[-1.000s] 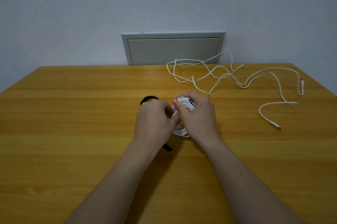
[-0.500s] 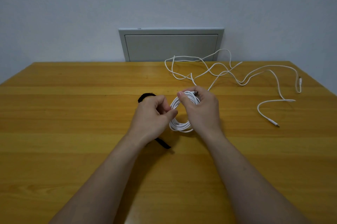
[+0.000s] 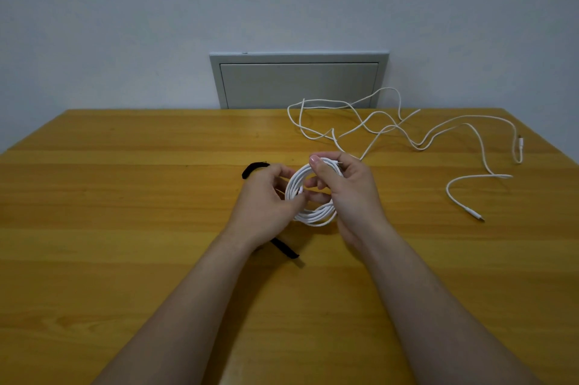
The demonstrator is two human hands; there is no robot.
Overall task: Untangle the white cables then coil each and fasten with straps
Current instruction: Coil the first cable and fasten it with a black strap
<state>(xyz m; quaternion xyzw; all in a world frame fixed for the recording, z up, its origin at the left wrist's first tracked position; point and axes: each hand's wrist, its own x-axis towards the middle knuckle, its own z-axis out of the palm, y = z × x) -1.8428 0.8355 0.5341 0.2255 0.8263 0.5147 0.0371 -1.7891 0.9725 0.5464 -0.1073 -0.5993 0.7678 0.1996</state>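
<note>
Coiled white cable [image 3: 313, 215] is sitting between both hands. Right hand [image 3: 351, 193] is pinching its top and left hand [image 3: 266, 199] is gripping its left side. Black strap [image 3: 285, 249] is lying under left hand. Loose white cable [image 3: 479, 175] is sprawling beyond right hand.

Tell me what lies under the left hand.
A black strap: one end curls out beyond the left hand, the other pokes out near the wrist. Its middle is hidden.

light: dim, even | shadows: soft | edges: wide-angle bowing
</note>
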